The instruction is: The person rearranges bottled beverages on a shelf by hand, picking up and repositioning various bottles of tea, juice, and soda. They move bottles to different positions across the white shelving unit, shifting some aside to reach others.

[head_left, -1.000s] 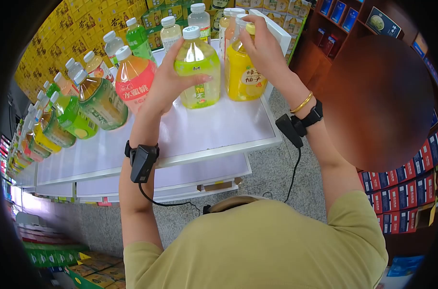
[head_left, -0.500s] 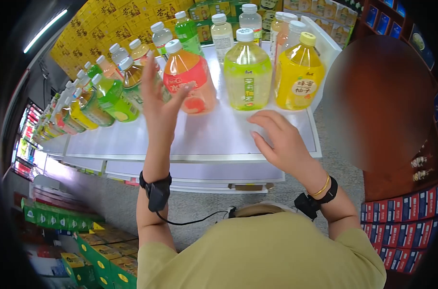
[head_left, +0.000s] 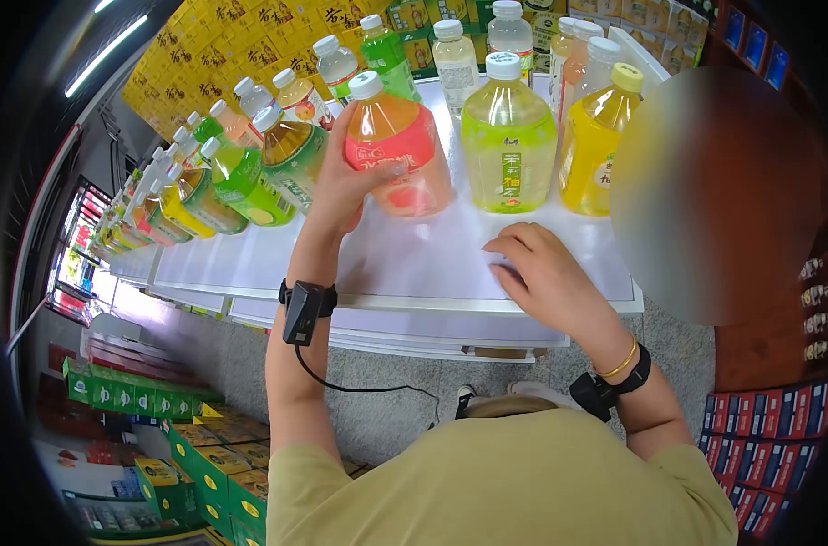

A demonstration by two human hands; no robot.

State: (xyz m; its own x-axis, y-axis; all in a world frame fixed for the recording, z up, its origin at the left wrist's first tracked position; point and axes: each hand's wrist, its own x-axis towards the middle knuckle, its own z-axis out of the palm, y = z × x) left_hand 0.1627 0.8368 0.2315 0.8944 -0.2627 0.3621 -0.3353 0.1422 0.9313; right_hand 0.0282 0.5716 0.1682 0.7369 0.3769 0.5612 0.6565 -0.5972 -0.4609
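Note:
My left hand point(head_left: 341, 182) is wrapped round the left side of a large pink drink bottle point(head_left: 414, 191) with a white cap, its thumb across the label. The bottle stands upright on the white shelf top point(head_left: 414, 264). My right hand point(head_left: 546, 273) is over the front of the shelf, loosely curled, thumb apart from the fingers and holding nothing. Just behind it stands a green-labelled drink bottle point(head_left: 509, 136) with a white cap. Further right is a yellow drink bottle point(head_left: 591, 136), partly hidden by a blurred patch.
A slanting row of bottles point(head_left: 236, 182) runs away to the left. Smaller bottles point(head_left: 455, 68) stand behind the big ones. Yellow cartons point(head_left: 213, 55) form the back wall. Green boxes point(head_left: 204, 482) are stacked at lower left, red and blue boxes point(head_left: 769, 455) at lower right.
My left hand has moved from in front of the pink bottle to its left side and closed on it. My right hand stays near the shelf front. The view has shifted slightly.

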